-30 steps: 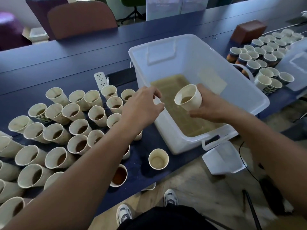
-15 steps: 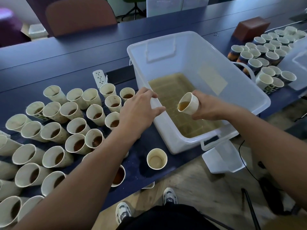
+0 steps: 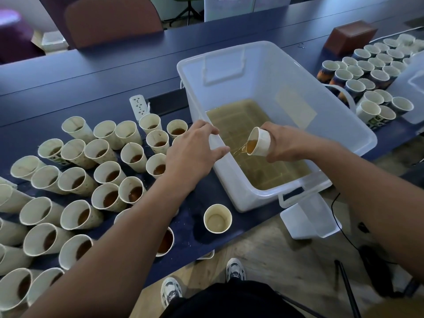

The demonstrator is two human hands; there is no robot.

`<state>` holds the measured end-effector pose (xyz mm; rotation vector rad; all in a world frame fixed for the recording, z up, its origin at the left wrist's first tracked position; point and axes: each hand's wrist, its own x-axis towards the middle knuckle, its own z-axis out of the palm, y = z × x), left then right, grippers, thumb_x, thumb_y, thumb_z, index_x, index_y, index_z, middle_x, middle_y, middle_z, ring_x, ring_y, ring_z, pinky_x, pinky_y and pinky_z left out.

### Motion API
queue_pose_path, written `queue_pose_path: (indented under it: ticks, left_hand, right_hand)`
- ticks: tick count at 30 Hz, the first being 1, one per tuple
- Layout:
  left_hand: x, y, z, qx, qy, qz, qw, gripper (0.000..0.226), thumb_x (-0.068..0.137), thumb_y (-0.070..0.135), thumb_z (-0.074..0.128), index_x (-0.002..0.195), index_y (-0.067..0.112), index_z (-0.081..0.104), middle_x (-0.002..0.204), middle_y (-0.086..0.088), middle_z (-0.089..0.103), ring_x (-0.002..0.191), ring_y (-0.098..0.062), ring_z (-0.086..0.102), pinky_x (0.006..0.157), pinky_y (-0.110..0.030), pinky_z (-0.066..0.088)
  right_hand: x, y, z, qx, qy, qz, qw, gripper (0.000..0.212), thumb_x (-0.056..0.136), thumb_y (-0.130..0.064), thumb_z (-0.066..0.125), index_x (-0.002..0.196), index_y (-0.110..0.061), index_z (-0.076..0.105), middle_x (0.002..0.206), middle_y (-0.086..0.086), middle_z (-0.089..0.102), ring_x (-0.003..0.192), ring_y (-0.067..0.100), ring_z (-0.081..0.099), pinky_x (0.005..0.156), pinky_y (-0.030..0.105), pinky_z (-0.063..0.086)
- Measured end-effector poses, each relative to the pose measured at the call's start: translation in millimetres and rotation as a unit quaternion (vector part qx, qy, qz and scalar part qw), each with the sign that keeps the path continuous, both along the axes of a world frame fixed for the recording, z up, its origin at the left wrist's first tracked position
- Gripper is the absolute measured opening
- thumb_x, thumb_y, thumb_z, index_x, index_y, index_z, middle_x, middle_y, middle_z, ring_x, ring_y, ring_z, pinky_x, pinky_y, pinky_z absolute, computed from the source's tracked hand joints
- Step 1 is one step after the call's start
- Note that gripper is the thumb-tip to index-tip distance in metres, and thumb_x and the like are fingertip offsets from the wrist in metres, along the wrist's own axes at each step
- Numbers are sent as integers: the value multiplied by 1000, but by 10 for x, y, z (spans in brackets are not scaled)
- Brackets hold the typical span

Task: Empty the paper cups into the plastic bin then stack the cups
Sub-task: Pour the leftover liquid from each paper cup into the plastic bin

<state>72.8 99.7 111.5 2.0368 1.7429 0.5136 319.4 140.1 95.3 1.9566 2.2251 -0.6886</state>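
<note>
A translucent plastic bin stands on the dark blue table, with brown liquid pooled in its bottom. My right hand grips a paper cup tipped sideways over the bin, and brown liquid streams out of its mouth. My left hand rests on the bin's near left rim, fingers and thumb around the edge. Several paper cups with brown liquid stand crowded on the table at the left. One empty cup stands alone in front of the bin.
Several more cups stand at the far right beside a brown box and a second translucent container. A white power strip lies behind the left cups. A bin lid hangs past the table's front edge. Chairs stand beyond the table.
My right hand has lowered the cup into the bin and tipped it further, so liquid now pours out. My left hand has stayed at the bin's rim.
</note>
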Motion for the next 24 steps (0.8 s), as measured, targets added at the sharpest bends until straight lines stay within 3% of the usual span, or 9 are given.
queue_pose_path:
  ticks: [5, 11, 24]
  left_hand:
    - [-3, -5, -9, -2, -3, 4, 1000, 47, 89, 52, 69, 129, 30, 60, 138, 18, 49, 118, -20, 56, 81, -33, 38]
    - [-10, -5, -25, -5, -6, 7, 1000, 46, 88, 52, 69, 129, 32, 60, 137, 19, 49, 118, -21, 57, 82, -33, 39]
    - [-8, -19, -22, -3, -9, 12, 1000, 46, 89, 54, 67, 130, 33, 59, 138, 20, 48, 119, -23, 56, 84, -36, 40]
  right_hand:
    - [-20, 7, 7, 6, -7, -1, 1000, 78, 71, -26, 81, 132, -33, 34, 109, -2, 59, 98, 26, 58, 91, 48, 49]
    - [-41, 14, 12, 49, -43, 12, 998, 71, 73, -29, 79, 125, -33, 31, 108, -3, 58, 97, 25, 56, 99, 51, 37]
    - [-145, -16, 145, 149, -199, 84, 965, 57, 74, -37, 74, 121, -36, 41, 107, -4, 61, 98, 24, 60, 94, 49, 28]
